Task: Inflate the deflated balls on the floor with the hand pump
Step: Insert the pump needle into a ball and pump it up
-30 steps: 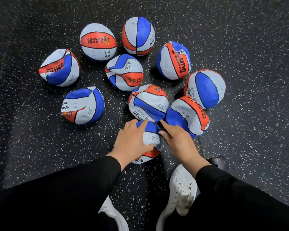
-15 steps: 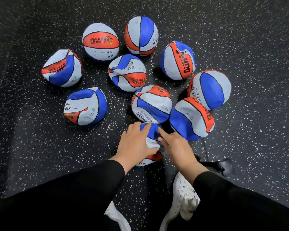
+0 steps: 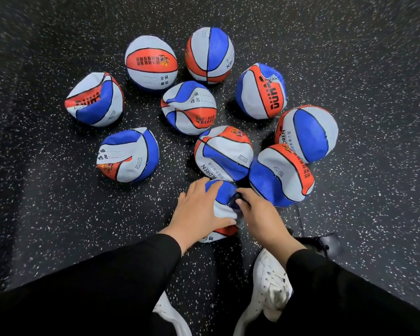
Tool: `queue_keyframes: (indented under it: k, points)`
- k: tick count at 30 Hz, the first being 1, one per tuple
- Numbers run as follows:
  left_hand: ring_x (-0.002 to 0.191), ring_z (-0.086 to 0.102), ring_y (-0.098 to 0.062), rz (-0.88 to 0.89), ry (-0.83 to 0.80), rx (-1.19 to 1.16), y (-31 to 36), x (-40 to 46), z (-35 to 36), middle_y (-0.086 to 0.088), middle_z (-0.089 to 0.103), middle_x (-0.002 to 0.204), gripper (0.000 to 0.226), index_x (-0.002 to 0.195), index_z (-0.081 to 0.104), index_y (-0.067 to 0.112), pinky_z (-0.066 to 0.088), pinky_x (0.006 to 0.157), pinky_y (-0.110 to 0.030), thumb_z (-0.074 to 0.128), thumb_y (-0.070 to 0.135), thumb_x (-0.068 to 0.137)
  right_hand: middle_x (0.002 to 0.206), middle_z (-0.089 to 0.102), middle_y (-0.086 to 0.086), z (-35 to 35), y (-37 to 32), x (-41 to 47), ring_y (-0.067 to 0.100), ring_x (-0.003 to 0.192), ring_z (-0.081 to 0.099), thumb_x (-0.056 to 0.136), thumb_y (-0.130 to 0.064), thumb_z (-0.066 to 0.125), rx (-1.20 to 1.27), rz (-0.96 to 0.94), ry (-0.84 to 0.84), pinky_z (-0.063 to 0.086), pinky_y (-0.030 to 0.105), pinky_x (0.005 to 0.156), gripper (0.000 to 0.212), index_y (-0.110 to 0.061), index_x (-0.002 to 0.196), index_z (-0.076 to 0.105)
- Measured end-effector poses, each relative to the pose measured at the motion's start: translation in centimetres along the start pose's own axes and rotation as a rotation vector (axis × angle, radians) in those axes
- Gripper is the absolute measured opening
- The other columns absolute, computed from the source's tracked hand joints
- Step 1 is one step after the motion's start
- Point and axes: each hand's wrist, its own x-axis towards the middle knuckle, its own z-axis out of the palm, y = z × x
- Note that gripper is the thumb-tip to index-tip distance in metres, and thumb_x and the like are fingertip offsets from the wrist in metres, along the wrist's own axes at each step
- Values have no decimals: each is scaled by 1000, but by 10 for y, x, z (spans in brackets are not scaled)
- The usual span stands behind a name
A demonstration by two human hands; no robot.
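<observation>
I'd keep my left hand (image 3: 199,212) spread flat on the lower-centre ball (image 3: 222,190) while my right hand (image 3: 260,214), pinching the dark nozzle (image 3: 234,198), feeds it in squarely.

Ten red, white and blue basketballs (image 3: 224,152) lie clustered on the floor, most dented and creased. The nearest ball (image 3: 222,204) is crumpled flat, a dark pump nozzle (image 3: 234,198) at its top.
</observation>
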Motion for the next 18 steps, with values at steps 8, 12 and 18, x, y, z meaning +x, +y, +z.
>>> queue_keyframes:
  k: [8, 12, 18]
  points:
    - [152, 13, -17, 26, -19, -88, -6, -4, 0, 1, 21, 162, 102, 157, 33, 29, 33, 120, -52, 70, 77, 74, 117, 68, -5, -7, -5, 5, 9, 104, 58, 105, -22, 52, -19, -12, -35, 44, 23, 88, 38, -25, 142, 57]
    - [155, 11, -20, 18, -24, 45, -1, -5, -1, 2, 19, 163, 102, 158, 29, 33, 20, 124, -59, 58, 85, 76, 117, 67, 0, -14, -6, 6, 20, 110, 60, 106, -23, 48, -161, -56, -90, 48, 34, 91, 46, -27, 151, 45]
    - [157, 7, -24, 13, -131, 18, -1, -6, -15, -2, 12, 169, 98, 162, 21, 31, 28, 122, -55, 63, 73, 84, 120, 66, 0, -67, -35, 9, 22, 115, 59, 105, -36, 49, -327, -199, -34, 44, 31, 90, 34, -21, 132, 63]
